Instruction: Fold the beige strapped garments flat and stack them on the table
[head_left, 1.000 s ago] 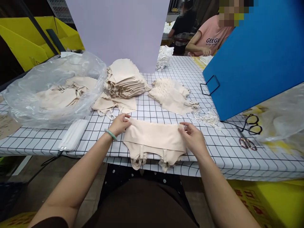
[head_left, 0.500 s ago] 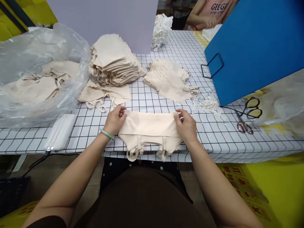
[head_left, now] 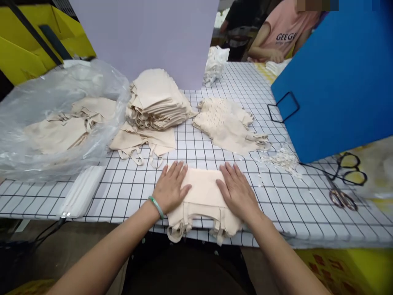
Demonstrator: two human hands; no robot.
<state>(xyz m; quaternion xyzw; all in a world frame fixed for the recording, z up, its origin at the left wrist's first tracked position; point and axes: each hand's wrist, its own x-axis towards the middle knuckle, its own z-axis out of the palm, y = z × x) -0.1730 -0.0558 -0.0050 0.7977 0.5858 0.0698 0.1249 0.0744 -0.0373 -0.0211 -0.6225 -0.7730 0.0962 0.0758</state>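
Note:
A beige strapped garment, like a camisole or bra top [head_left: 204,186], lies at the table's near edge, its straps hanging toward me. On its left side my left hand [head_left: 172,186] rests flat, fingers stretched out and a green bangle on the wrist. My right hand [head_left: 238,190] presses flat on the right side, fingers extended. Neither hand grips the cloth. Beyond them stands a thick stack of folded beige garments [head_left: 158,98], with a loose beige garment [head_left: 162,139] under its front. Right of that, more beige pieces [head_left: 227,127] lie spread out.
A clear plastic bag [head_left: 18,127] with beige garments lies left, near a white power strip [head_left: 81,192]. On the right are a blue board [head_left: 331,90], black-handled scissors [head_left: 350,168], smaller scissors [head_left: 342,198] and white scraps [head_left: 284,159]. A person in pink [head_left: 285,32] sits beyond.
Both hands have gone from pinching the garment's upper corners to lying flat on it, closer together. The camera view has tilted up, so everything sits lower.

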